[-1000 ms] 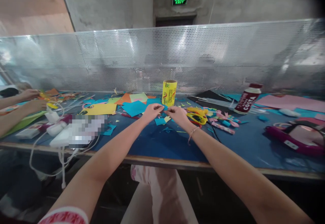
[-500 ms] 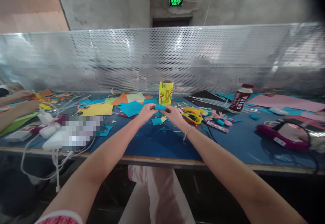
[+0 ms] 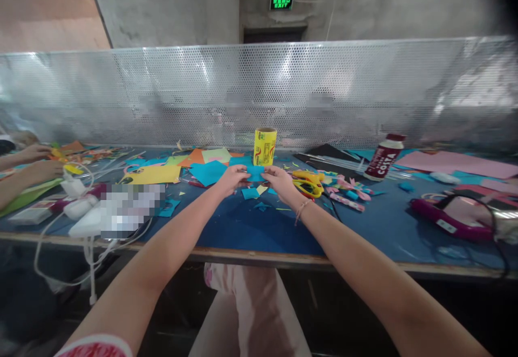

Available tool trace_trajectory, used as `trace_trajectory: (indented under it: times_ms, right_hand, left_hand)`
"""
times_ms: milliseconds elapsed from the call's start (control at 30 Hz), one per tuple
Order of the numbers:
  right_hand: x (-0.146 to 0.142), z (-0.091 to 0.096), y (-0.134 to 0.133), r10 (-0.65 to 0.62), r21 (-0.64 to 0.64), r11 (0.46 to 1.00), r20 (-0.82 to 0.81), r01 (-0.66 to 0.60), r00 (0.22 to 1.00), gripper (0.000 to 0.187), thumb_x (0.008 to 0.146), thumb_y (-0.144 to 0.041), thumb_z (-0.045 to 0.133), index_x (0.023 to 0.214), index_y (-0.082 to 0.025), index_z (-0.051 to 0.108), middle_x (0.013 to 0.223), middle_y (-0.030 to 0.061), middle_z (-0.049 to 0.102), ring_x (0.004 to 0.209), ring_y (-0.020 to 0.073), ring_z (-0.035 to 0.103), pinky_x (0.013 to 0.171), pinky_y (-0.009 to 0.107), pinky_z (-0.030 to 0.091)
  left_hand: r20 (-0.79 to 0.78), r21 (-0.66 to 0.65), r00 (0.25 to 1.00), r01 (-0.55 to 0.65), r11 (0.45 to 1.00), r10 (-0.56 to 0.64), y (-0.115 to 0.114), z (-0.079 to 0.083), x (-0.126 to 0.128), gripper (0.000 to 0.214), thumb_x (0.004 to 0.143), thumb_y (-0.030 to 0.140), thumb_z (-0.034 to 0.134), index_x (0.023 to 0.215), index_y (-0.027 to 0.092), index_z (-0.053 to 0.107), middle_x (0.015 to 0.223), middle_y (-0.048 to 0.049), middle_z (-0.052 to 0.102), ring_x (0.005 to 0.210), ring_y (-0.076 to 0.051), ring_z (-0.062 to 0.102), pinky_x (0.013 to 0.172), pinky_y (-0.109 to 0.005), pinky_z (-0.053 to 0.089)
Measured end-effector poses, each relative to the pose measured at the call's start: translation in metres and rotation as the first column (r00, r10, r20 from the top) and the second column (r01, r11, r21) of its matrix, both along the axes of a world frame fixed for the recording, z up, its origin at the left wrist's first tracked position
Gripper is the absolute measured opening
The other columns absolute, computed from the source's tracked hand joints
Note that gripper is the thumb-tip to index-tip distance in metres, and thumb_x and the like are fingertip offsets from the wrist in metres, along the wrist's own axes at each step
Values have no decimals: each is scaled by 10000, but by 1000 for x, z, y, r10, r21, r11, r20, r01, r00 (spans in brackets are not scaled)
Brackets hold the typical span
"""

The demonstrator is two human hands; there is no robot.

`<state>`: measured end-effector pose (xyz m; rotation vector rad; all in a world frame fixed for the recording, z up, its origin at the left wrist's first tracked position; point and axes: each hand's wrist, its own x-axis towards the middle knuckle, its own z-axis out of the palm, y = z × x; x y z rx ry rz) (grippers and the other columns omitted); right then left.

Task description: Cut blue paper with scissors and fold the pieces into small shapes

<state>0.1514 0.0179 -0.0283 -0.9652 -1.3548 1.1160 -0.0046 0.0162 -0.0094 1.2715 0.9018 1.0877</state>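
Note:
My left hand [image 3: 231, 178] and my right hand [image 3: 280, 180] meet above the blue table [image 3: 251, 227], fingers pinched together on a small blue paper piece [image 3: 256, 173] held between them. Just under the hands lie blue and pale yellow paper scraps [image 3: 253, 192]. A yellow roll [image 3: 264, 146] stands upright right behind the hands. Yellow-handled scissors [image 3: 308, 183] lie just right of my right hand.
Coloured paper sheets [image 3: 190, 165] lie at the left back. A dark COSTA bottle [image 3: 383, 157] lies tilted at right, with a pink sheet [image 3: 457, 163] and a magenta tool [image 3: 449, 218] beyond. White chargers and cables [image 3: 81, 211] sit at left. Another person's hands [image 3: 34, 163] work at far left. A perforated metal screen [image 3: 259, 93] backs the table.
The blue piece went from hidden in my fingers to a narrow strip, and now shows wider between both hands. The hands stayed in place; the view shifted slightly.

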Motion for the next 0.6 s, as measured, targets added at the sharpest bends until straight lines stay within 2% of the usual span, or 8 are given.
trace_trajectory:
  times_ms: [200, 367, 500, 600]
  right_hand:
    - [0, 3, -3, -25, -11, 1000, -67, 24, 997, 281, 579, -234, 664, 833, -176, 558, 693, -13, 592, 562, 91, 550, 587, 253, 489]
    - [0, 5, -5, 12, -61, 998, -155, -22, 988, 195, 585, -235, 663, 743, -170, 570, 684, -2, 602, 579, 97, 573, 615, 250, 494]
    - [0, 6, -5, 26, -70, 997, -180, -39, 983, 121, 603, -233, 649, 661, -170, 565, 673, 8, 611, 582, 102, 580, 631, 254, 493]
    - [0, 6, -4, -2, -103, 995, -185, -17, 983, 99, 597, -208, 645, 622, -172, 555, 592, -7, 587, 521, 99, 561, 571, 246, 479]
  left_hand:
    - [18, -16, 998, -62, 998, 62, 3, -1, 0, 198, 659, 76, 613, 797, 141, 487, 579, 10, 571, 504, -105, 573, 589, -269, 483]
    - [166, -54, 986, 7, 999, 2, 4, 1, -3, 175, 644, 77, 591, 794, 135, 521, 573, -3, 577, 529, -111, 584, 597, -264, 488]
    - [163, 51, 982, 90, 995, -98, 2, 2, -4, 198, 623, 53, 540, 813, 99, 575, 693, -56, 625, 625, -121, 606, 652, -271, 493]
    - [78, 159, 993, 73, 985, -86, -1, 1, -1, 316, 584, 34, 574, 891, 107, 581, 787, -64, 645, 664, -118, 603, 668, -272, 490]
